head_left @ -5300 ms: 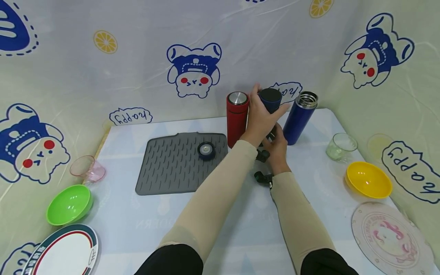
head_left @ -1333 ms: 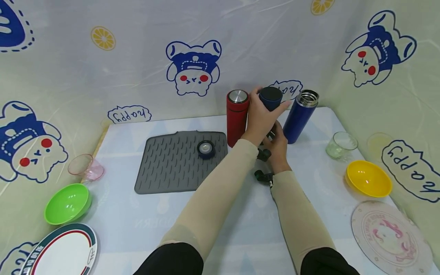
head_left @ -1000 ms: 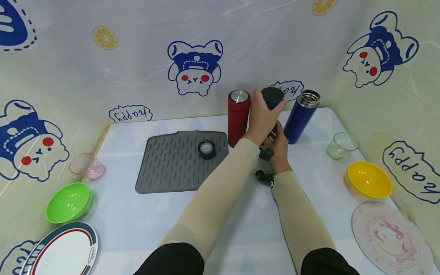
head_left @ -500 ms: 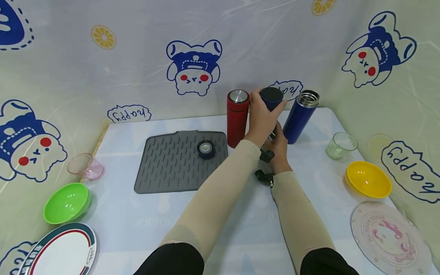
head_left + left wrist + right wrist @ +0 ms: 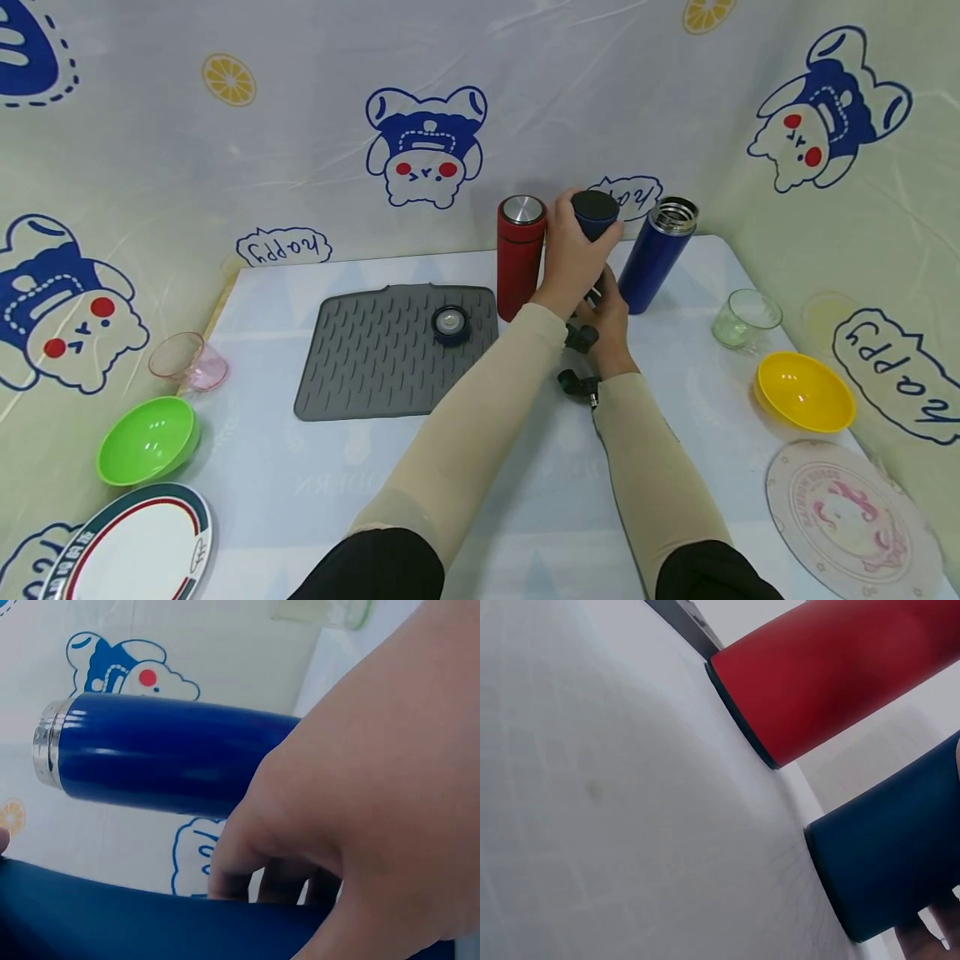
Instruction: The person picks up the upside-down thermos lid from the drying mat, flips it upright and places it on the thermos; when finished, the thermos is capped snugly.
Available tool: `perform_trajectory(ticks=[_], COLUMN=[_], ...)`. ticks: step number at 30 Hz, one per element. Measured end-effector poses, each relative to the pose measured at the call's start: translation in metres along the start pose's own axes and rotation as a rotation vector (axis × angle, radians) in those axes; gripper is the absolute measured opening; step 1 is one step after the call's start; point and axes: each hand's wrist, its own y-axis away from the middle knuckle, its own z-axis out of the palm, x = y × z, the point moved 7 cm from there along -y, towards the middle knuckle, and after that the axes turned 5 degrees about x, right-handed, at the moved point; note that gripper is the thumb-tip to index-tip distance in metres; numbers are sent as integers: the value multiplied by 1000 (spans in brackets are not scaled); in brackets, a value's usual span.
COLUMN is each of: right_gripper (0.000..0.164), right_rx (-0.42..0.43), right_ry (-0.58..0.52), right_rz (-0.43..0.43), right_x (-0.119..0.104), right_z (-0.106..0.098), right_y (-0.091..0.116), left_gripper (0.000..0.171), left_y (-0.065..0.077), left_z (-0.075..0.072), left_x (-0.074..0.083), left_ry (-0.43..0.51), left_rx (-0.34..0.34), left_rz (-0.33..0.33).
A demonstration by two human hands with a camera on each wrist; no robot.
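Observation:
A dark blue thermos stands in front of me; its black-topped lid [image 5: 596,208] shows above my left hand [image 5: 567,257]. The fingers and thumb of that hand wrap round the thermos near its top. My right hand [image 5: 609,323] grips the lower part, fingers curled behind the body [image 5: 150,919] in the left wrist view. In the right wrist view the base [image 5: 885,851] points toward the white table, with fingertips [image 5: 921,941] of the right hand round its side. An uncapped blue thermos [image 5: 656,258] with a steel mouth stands to the right. Close on the left is a red thermos [image 5: 519,271].
A dark round lid [image 5: 451,325] lies on the grey drying mat [image 5: 367,358]. Left are a pink glass [image 5: 202,367], a green bowl [image 5: 150,442] and a rimmed plate [image 5: 142,550]. Right are a clear glass [image 5: 742,321], a yellow bowl [image 5: 802,392] and a pink-patterned plate [image 5: 855,517].
My left thumb, which stuck out to the right earlier, now lies closer against the dark blue thermos. Both hands keep their places on it, and the other things have stayed put.

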Motion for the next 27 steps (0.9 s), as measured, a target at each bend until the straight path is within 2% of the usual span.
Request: perform_trajectory(ticks=[3,5,8,11,12,16,21,23,25,27], right_gripper=[48,42,27,20,19,22,28,31,33,44], right_rx=[-6,-8,-51,-59,-51,31,110,124,103,75], right_ry=[49,143,409,562,576,433,343,329,329,350], right_rz=[45,76,39,-20,-36,-55,-170,-170,-128,-62], right_x=[3,4,1,-2,-2,-2,-7,-7,-6,-5], right_z=[1,0,1,2,2,-3,-7,-8,-6,-4], right_y=[1,1,-2,-4,-4,-2,6,8,7,7], left_gripper=[76,82,89,92,92,90,87,87,86,84], left_y=[5,9,16,23,26,34,49,53,57,61], left_z=[1,1,1,-1,-2,-7,-16,-22,-29,-37], left_x=[-2,0,4,10,12,22,34,38,41,43], left_ry=[-4,-20,-64,-123,-138,-172,-236,-253,-244,-216], left_rx=[9,13,11,-4,-11,-54,-99,-105,-114,-130], left_rz=[-6,6,35,65,71,89,144,177,210,239])
